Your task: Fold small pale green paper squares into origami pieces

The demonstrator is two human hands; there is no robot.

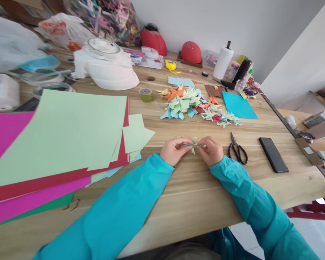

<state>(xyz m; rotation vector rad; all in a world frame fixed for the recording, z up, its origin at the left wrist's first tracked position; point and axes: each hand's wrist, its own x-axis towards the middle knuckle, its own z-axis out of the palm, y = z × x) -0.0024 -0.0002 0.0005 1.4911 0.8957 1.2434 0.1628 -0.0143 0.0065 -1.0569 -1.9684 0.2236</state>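
Observation:
Between my two hands, over the wooden table (195, 187), is a small light green folded paper piece (194, 145) with thin points. My left hand (175, 150) pinches its left side between thumb and fingers. On the opposite side, the thumb and forefinger of my right hand (211, 148) grip it too. Fingertips cover part of the paper. Black-handled scissors (237, 150) lie just right of my right hand. Beyond my hands is a pile of folded paper figures (184, 103) in green, orange, blue and red.
Large colored paper sheets (78, 126) cover the left side, with smaller green squares (135, 135) beside them. A phone (273, 154) lies at right. A blue sheet (239, 104), a tape roll (146, 94) and a white cap (111, 72) stand farther back.

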